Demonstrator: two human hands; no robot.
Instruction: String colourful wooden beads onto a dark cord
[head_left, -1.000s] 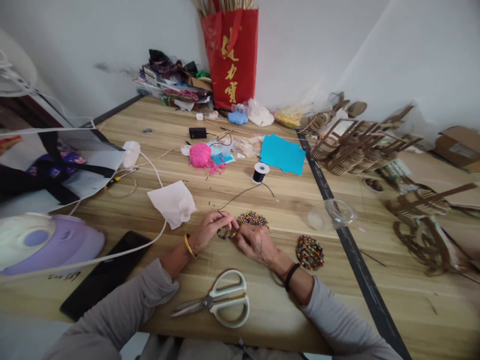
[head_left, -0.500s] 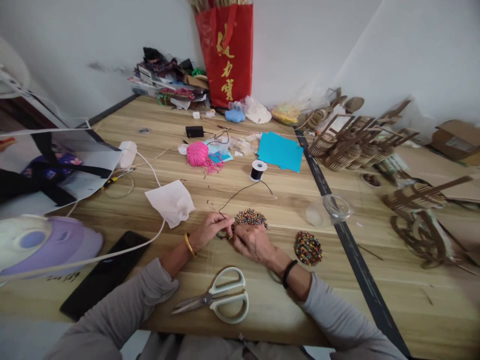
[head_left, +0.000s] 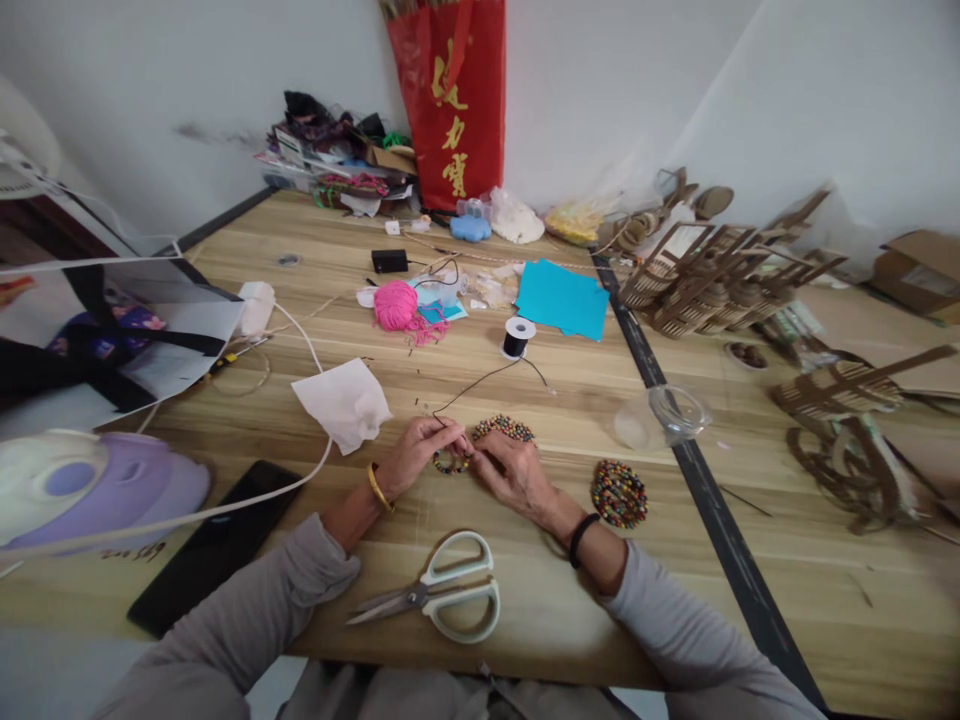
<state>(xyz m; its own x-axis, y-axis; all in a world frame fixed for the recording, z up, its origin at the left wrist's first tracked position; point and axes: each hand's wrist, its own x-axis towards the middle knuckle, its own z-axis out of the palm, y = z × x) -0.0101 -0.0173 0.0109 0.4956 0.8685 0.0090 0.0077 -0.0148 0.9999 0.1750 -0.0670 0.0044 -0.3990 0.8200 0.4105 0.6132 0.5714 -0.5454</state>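
Black cord (head_left: 480, 381) runs from its white-flanged spool (head_left: 517, 339) to the left hand (head_left: 420, 448), whose thumb and fingers are pinched around it beside a small beaded loop (head_left: 451, 468). Just across from it, the right hand (head_left: 517, 474) has its fingertips drawn together at the loop's right side; whether they grip beads or cord is too small to tell. Such a close two-sided hold probably keeps the thin cord under control, and the spool stands upright beyond the hands, perhaps so that slack can come off freely. One mound of beads (head_left: 504, 429) sits right behind the right hand, likely for short reaches, while a second bead cluster (head_left: 620, 493) lies farther right. White-handled scissors (head_left: 414, 597) rest at the near edge, within easy reach.

Small, round and many-coloured, the beads look hard against the smooth, wood-grained table (head_left: 555, 610). Pink yarn (head_left: 395, 305) forms a soft ball with loose tangled strands, flat blue sheets (head_left: 562, 298) overlap nearby, and a crumpled white tissue (head_left: 343, 404) lies left of the hands.
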